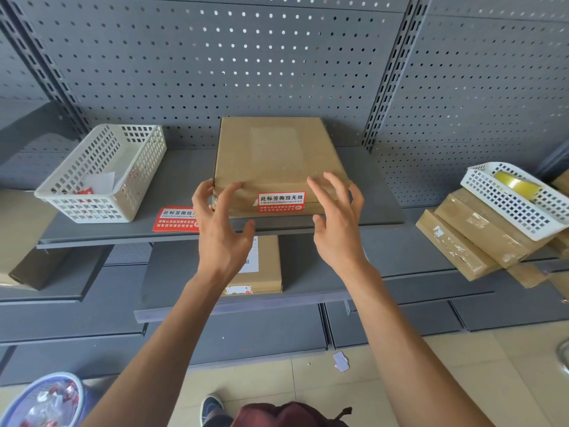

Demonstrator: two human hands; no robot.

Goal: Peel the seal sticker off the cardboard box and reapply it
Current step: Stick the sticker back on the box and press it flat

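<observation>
A flat brown cardboard box (271, 155) lies on the grey shelf (375, 192), its front edge toward me. A red and white seal sticker (281, 201) is stuck across the box's front edge, near the middle. My left hand (220, 226) hovers at the box's front left corner with fingers spread, holding nothing. To the right of the sticker, my right hand (337, 223) is open as well, its fingers over the box's front right part. A second red sticker (174, 220) lies flat on the shelf left of the box, partly hidden by my left hand.
A white plastic basket (101, 177) with scraps stands at the shelf's left. At the right, a white basket (520, 198) holding a tape roll sits on stacked taped boxes (474, 235). Another box (261, 266) lies on the lower shelf. A perforated panel backs the shelf.
</observation>
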